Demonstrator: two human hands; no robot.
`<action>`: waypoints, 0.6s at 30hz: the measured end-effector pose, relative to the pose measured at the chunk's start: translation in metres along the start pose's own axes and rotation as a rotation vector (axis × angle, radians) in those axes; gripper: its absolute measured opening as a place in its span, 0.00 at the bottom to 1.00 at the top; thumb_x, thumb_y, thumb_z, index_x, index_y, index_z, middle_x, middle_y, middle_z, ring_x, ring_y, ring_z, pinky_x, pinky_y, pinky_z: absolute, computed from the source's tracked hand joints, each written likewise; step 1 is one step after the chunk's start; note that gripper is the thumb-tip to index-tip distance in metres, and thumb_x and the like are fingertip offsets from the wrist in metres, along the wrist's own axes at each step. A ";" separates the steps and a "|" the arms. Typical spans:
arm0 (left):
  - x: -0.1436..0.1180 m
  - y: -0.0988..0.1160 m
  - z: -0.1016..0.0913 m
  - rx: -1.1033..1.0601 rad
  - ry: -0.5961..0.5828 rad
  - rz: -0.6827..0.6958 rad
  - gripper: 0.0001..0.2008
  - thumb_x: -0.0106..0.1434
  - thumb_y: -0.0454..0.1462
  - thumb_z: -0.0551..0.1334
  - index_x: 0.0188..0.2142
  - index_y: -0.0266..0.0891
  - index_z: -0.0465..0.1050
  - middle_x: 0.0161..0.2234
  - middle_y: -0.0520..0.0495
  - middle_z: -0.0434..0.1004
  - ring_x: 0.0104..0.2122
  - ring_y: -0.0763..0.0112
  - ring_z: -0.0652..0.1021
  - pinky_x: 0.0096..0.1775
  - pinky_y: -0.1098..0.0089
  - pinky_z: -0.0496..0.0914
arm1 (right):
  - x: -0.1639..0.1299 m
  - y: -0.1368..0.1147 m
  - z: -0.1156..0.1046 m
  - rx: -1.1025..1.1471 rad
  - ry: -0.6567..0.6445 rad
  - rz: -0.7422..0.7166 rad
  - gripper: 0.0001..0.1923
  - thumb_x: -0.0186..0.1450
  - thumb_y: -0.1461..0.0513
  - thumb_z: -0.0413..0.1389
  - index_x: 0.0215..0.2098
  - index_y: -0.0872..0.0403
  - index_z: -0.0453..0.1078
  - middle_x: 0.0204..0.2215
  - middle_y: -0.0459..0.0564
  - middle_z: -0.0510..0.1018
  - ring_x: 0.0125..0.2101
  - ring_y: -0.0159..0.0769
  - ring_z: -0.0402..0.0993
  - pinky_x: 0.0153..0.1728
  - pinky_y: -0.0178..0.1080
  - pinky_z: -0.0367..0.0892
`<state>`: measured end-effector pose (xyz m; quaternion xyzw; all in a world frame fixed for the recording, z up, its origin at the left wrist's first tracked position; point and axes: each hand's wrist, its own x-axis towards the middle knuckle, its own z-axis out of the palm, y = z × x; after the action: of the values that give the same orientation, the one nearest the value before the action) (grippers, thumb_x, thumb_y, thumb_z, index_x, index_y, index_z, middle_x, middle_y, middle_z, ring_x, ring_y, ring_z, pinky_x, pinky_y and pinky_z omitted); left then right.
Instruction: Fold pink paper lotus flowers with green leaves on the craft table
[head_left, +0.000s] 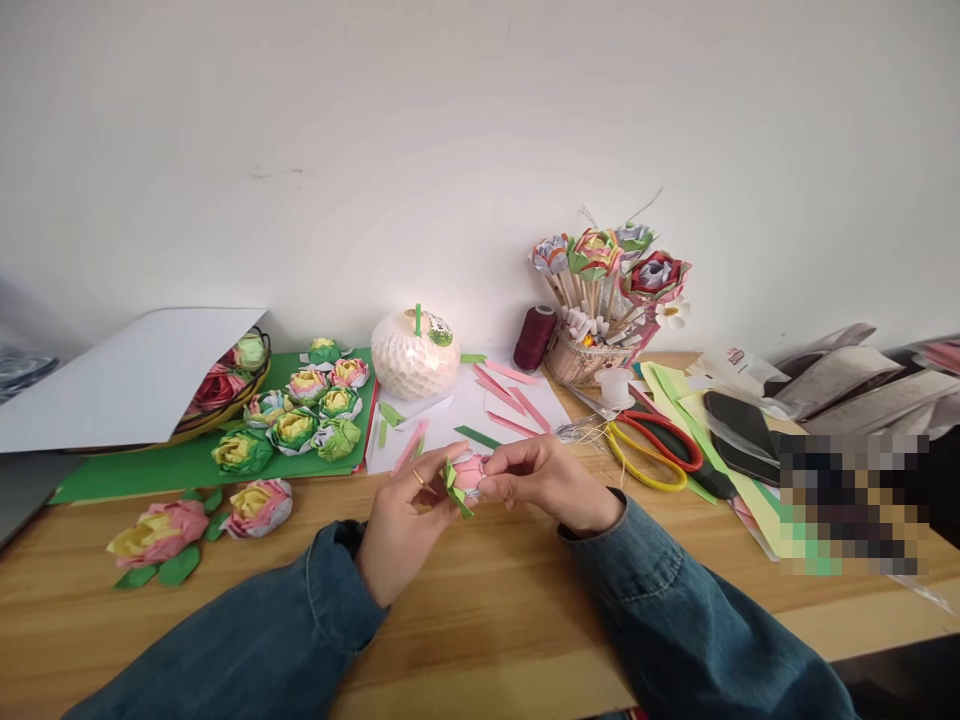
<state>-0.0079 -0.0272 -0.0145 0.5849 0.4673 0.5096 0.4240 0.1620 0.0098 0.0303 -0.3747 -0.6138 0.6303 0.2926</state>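
Observation:
Between my two hands is a small paper flower [469, 474], pink with green paper leaves on its left side. My left hand [411, 520], a ring on one finger, holds it by the green side. With thumb and fingers pinched, my right hand [536, 482] grips the pink part; the exact fold under its fingertips is hidden. Left of my hands, a pink and yellow paper flower [159, 534] and a second one [258, 507] lie on the wooden table [442, 620] among green paper leaves [180, 566].
Several paper flowers [294, 430] sit on green paper [112, 478]. Pink strips [512, 391] lie on white paper. Behind stand a white textured ball [415, 355], a thread spool [535, 338] and a basket [581, 362] of stemmed flowers. Scissors [649, 455] and a phone [739, 437] are at right.

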 end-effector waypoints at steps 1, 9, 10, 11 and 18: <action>0.000 -0.001 0.000 0.001 0.006 -0.006 0.21 0.50 0.41 0.64 0.44 0.39 0.71 0.38 0.44 0.74 0.35 0.65 0.74 0.36 0.69 0.72 | 0.000 0.000 0.000 -0.004 -0.008 0.007 0.15 0.49 0.53 0.62 0.24 0.59 0.73 0.20 0.44 0.74 0.18 0.23 0.62 0.21 0.31 0.60; 0.003 -0.001 0.001 0.064 0.021 0.012 0.18 0.52 0.41 0.63 0.43 0.40 0.71 0.43 0.43 0.73 0.36 0.65 0.74 0.40 0.66 0.71 | 0.002 0.006 0.006 -0.162 0.151 0.019 0.17 0.44 0.53 0.64 0.19 0.59 0.69 0.16 0.43 0.69 0.19 0.25 0.61 0.22 0.32 0.57; 0.003 0.000 0.001 0.069 0.015 0.015 0.18 0.52 0.41 0.63 0.43 0.40 0.72 0.43 0.43 0.73 0.36 0.65 0.74 0.40 0.66 0.70 | 0.002 0.006 0.007 -0.173 0.166 0.029 0.17 0.43 0.53 0.65 0.18 0.59 0.69 0.16 0.43 0.69 0.19 0.25 0.60 0.22 0.31 0.56; 0.003 0.001 0.001 0.065 0.010 0.014 0.17 0.52 0.41 0.62 0.43 0.40 0.72 0.43 0.43 0.73 0.37 0.64 0.74 0.41 0.66 0.70 | 0.003 0.007 0.008 -0.176 0.176 0.039 0.17 0.42 0.54 0.65 0.18 0.59 0.69 0.16 0.42 0.69 0.19 0.25 0.60 0.21 0.31 0.55; 0.003 -0.003 0.000 0.083 0.003 -0.027 0.19 0.52 0.40 0.62 0.44 0.39 0.70 0.43 0.43 0.72 0.39 0.63 0.74 0.42 0.65 0.69 | 0.003 0.007 0.004 -0.082 0.078 0.012 0.17 0.46 0.52 0.62 0.22 0.59 0.71 0.17 0.43 0.69 0.19 0.26 0.61 0.23 0.32 0.57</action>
<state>-0.0082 -0.0236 -0.0164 0.5950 0.4962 0.4851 0.4056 0.1578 0.0095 0.0227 -0.4143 -0.6249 0.5912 0.2971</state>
